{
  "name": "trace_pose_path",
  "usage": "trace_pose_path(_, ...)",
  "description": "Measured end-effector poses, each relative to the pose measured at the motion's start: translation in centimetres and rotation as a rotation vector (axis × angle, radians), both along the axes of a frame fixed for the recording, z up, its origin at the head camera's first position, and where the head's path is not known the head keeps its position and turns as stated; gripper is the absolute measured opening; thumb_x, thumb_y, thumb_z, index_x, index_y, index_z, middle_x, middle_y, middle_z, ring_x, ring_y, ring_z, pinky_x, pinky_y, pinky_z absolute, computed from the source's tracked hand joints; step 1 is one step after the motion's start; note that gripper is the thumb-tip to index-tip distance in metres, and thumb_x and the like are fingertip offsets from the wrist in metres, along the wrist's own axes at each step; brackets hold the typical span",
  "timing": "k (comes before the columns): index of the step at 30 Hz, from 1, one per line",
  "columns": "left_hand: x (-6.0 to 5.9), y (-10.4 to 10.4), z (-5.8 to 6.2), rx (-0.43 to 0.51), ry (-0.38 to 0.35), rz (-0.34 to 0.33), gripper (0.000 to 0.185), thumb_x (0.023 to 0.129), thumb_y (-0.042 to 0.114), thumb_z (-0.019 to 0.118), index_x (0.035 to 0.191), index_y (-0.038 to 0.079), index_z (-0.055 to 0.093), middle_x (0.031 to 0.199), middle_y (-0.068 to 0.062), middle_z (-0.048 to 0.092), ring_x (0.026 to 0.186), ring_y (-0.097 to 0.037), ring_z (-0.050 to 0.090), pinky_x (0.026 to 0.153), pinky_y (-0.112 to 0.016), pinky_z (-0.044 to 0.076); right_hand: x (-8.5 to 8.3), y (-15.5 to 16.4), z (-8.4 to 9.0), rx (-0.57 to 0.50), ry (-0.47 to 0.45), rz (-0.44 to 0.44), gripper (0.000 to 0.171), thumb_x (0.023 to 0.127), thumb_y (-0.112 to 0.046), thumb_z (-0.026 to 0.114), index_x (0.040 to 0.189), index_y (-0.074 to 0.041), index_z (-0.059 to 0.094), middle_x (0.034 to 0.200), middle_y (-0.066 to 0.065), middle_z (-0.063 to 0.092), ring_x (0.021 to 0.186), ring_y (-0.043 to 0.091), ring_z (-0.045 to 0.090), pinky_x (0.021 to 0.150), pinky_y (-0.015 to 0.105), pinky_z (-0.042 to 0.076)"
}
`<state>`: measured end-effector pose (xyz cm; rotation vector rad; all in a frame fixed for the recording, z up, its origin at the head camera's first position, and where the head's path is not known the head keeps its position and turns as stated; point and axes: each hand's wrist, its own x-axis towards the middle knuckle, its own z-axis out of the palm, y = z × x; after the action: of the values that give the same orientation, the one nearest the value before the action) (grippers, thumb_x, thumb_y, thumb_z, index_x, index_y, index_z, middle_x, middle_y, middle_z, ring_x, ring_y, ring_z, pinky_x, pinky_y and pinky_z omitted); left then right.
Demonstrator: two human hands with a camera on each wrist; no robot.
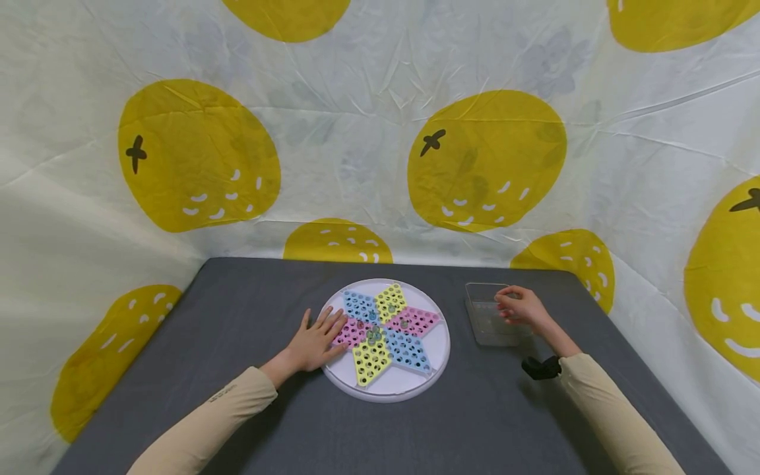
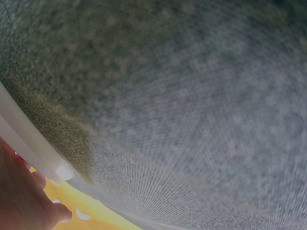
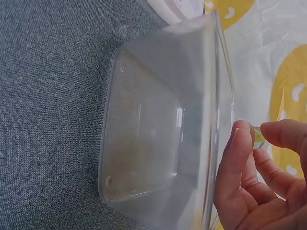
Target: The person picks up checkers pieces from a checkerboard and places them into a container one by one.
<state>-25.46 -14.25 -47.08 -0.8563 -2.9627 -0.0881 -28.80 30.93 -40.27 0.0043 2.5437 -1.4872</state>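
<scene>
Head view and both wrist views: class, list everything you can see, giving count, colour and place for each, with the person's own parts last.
Table: one, dark grey, under everything.
Game board: one, round, white with a blue, yellow and pink star, table centre.
Marbles on the board: a few, near the star's middle; exact count unclear.
Container: one, clear plastic, right of the board.
Marble: one, greenish, pinched above the container's rim.
Backdrop: white cloth with yellow fruit prints.
Left hand: flat on the board's left edge.
Right hand: pinches the marble.
</scene>
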Motion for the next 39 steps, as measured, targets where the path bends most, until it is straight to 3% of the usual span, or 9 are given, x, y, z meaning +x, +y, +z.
trace_pose_path(4, -0.02, 0.01, -0.01, -0.007, -0.005, 0.002, 0.064, 0.091, 0.051, 0.034, 0.142, 0.014, 0.025, 0.149, -0.006, 0.023, 0.138, -0.028, 0.016, 0.103, -0.061, 0.01, -0.18, 0.2, -0.11, -0.011, -0.012, 0.002, 0.047, 0.093, -0.026, 0.047, 0.123, 0.01, 0.039, 0.074, -0.01, 0.06, 0.064, 0.006, 0.062, 0.064, 0.032, 0.053)
trace_pose_path(18, -0.07, 0.05, 0.03, -0.009, -0.025, 0.012, 0.063, 0.091, 0.05, 0.035, 0.142, 0.014, 0.024, 0.149, -0.006, 0.022, 0.138, -0.028, 0.015, 0.104, -0.061, 0.009, -0.52, 0.18, -0.24, -0.015, -0.053, -0.007, 0.049, 0.093, -0.027, 0.046, 0.125, 0.009, 0.037, 0.078, -0.005, 0.063, 0.064, 0.006, 0.062, 0.062, 0.029, 0.053)
trace_pose_path(29, -0.11, 0.07, -0.19, -0.013, -0.029, 0.022, 0.064, 0.091, 0.052, 0.034, 0.142, 0.016, 0.024, 0.149, -0.005, 0.022, 0.138, -0.027, 0.015, 0.104, -0.061, 0.009, -0.48, 0.62, -0.62, -0.081, -0.034, 0.02, 0.044, 0.09, -0.032, 0.051, 0.116, 0.004, 0.046, 0.084, 0.007, 0.065, 0.066, 0.012, 0.063, 0.06, 0.027, 0.053)
trace_pose_path(32, -0.1, 0.06, -0.17, -0.019, -0.039, 0.025, 0.064, 0.091, 0.052, 0.033, 0.143, 0.017, 0.022, 0.15, -0.004, 0.02, 0.139, -0.026, 0.013, 0.104, -0.06, 0.008, -0.57, 0.36, -0.67, -0.048, -0.065, -0.014, 0.045, 0.092, -0.027, 0.046, 0.122, 0.007, 0.041, 0.084, 0.005, 0.064, 0.068, 0.01, 0.063, 0.062, 0.026, 0.052)
trace_pose_path(39, -0.1, 0.02, -0.09, -0.007, -0.026, 0.013, 0.064, 0.091, 0.051, 0.034, 0.142, 0.015, 0.024, 0.149, -0.005, 0.022, 0.138, -0.028, 0.015, 0.103, -0.061, 0.009, -0.12, -0.21, -0.21, -0.057, -0.072, 0.015, 0.048, 0.094, -0.026, 0.043, 0.127, 0.008, 0.035, 0.076, -0.008, 0.062, 0.067, 0.008, 0.063, 0.063, 0.027, 0.052)
